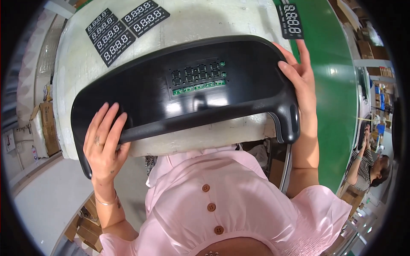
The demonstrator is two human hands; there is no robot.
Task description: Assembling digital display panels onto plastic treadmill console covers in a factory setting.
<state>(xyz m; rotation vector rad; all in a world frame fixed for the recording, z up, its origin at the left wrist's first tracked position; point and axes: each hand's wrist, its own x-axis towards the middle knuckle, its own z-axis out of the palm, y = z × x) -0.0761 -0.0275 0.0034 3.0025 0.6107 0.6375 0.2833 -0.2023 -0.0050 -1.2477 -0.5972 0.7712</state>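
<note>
A curved black plastic display housing [145, 89] lies across the white padded surface, its two ends bent toward me. Segmented digit cut-outs [196, 73] in its middle show green circuit board behind them. My left hand [104, 143] grips the left part, fingers laid over the top and thumb at the inner edge. At the right end, my right hand [301, 77] holds the rim, thumb on top and some fingers partly hidden behind. A black digit overlay [291, 21] meets my right index fingertip; whether it sticks to the finger, I cannot tell.
Several more black digit overlays [109, 36] lie on the white work surface [77, 64] at the far left. Green floor [331, 98] runs along the right. Cardboard boxes [48, 128] stand at the left. Another person in a striped top [362, 174] sits at the far right.
</note>
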